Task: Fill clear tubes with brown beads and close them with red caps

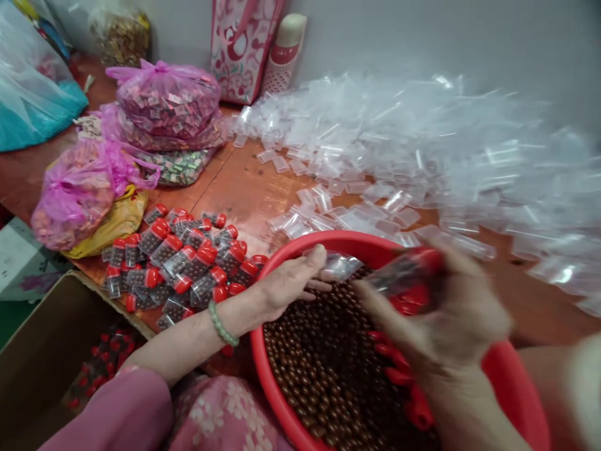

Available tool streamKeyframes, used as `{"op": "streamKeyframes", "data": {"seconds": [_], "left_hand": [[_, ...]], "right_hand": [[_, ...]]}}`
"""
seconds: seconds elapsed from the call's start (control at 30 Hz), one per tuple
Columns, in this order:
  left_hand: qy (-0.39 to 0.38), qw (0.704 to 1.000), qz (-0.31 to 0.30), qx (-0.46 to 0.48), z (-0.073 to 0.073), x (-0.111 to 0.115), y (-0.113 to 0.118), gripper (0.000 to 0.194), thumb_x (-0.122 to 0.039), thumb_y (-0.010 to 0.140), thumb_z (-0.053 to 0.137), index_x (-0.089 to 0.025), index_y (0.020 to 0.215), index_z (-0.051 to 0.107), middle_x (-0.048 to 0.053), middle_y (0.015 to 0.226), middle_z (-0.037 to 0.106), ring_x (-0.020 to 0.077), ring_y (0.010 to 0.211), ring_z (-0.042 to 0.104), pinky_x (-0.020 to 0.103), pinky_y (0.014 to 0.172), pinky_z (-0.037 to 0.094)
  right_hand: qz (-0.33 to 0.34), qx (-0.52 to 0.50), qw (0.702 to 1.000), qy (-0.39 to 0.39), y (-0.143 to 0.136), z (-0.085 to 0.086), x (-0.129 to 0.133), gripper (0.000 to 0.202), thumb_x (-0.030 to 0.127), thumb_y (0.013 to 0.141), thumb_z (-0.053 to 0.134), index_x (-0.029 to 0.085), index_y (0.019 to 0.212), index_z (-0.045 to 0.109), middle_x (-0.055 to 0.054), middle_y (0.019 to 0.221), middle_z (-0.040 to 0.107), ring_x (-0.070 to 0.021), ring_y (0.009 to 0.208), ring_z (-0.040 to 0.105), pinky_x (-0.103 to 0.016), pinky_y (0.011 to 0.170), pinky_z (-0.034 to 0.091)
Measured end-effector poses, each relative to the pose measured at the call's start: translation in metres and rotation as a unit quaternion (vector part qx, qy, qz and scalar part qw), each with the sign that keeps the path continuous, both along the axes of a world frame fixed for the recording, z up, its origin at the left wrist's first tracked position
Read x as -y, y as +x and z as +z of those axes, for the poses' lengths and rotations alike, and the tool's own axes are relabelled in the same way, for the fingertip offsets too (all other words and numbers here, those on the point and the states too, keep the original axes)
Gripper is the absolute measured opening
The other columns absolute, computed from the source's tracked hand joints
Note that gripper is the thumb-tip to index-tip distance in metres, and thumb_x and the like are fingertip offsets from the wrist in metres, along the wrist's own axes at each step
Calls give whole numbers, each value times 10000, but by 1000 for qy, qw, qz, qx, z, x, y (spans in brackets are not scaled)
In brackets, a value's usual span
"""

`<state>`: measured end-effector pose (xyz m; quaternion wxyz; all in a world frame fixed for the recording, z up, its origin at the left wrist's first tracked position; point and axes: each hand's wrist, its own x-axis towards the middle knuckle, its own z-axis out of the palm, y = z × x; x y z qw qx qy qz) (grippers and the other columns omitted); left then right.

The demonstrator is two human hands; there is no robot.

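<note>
Brown round balls (319, 357) fill much of a red basin (263, 351), with red caps (399, 369) lying at their right side. Over the basin's left rim, my left hand (291, 282) is closed on a clear empty-looking container (340, 266). My right hand (441, 313), blurred by motion, grips a clear container of dark balls with a red cap (404, 272) above the basin. Left of the basin, a pile of filled red-capped containers (188, 263) lies on the wooden table (235, 188).
Clear empty containers (399, 144) are heaped along the wall. Pink bags (164, 106) and a yellow bag (113, 222) stand at the left. A cardboard box (42, 351) at lower left holds more red-capped containers. A patterned bag (241, 50) leans at the back.
</note>
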<state>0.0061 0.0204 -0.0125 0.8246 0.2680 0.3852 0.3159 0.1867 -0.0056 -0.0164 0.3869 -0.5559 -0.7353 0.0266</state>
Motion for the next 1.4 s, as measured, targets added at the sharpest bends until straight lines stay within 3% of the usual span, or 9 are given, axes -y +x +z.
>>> {"op": "streamKeyframes", "data": {"seconds": [0.2,0.33,0.4,0.5,0.63,0.77,1.07,1.27,1.4], "left_hand": [[219,972,51,-74,3,15,-2,260,-254,810,657,-150,1041,596,75,1006,646,154,887,599,304,868,477],[272,942,108,-162,12,14,-25,325,-259,844,607,-171,1155,575,74,1005,656,162,891,619,276,807,499],[321,899,139,-263,19,5,-45,369,-291,876,571,-192,1231,554,73,1024,665,172,881,627,285,804,503],[435,739,113,-502,24,-12,-74,321,-236,899,504,-175,1199,598,89,1071,674,209,951,624,342,902,482],[423,526,-51,-736,22,-25,-92,287,-183,912,415,-146,1078,646,133,977,671,284,948,629,402,823,506],[428,389,-115,-808,18,-37,-84,264,-185,898,417,-102,969,658,200,1049,620,348,1017,581,442,806,501],[487,470,-240,-696,-2,-94,-23,294,-268,951,386,-96,1067,595,168,1073,617,280,1021,607,395,871,490],[510,443,-240,-697,14,-85,-33,313,-310,953,395,-99,1023,615,170,1000,648,309,938,640,431,824,511],[539,481,-154,-674,30,-63,-37,292,-297,953,416,-101,1027,619,166,1025,657,296,956,637,434,849,517]], "right_hand": [[159,171,967,102,-26,2,0,858,400,815,651,129,1520,243,-222,1075,665,-356,895,664,-479,692,554],[155,175,971,40,-35,12,-1,896,495,822,646,149,1524,211,-258,1320,558,-387,1130,596,-538,835,539],[130,166,978,-4,-30,15,-4,823,504,829,639,145,1485,297,-245,1361,531,-380,1195,563,-543,889,529],[97,171,978,-66,-16,11,-7,477,382,896,582,117,1289,531,-204,1223,631,-329,1102,624,-499,890,552],[120,184,972,-83,-4,2,-9,287,301,914,557,115,1121,626,-167,1120,682,-293,1025,649,-469,896,559],[99,146,978,-111,5,9,-10,245,284,911,564,140,1091,645,-143,1096,691,-278,1005,657,-450,888,558],[77,174,962,-196,13,16,-15,250,152,887,544,133,1117,641,-147,1166,643,-270,1046,607,-420,917,510],[60,245,942,-220,-10,0,-29,233,241,902,550,128,1084,644,-164,1040,606,-285,922,565,-426,830,487],[54,162,962,-212,-8,-7,-31,171,224,878,584,145,1020,636,-132,995,586,-250,892,549,-390,822,482]]}}
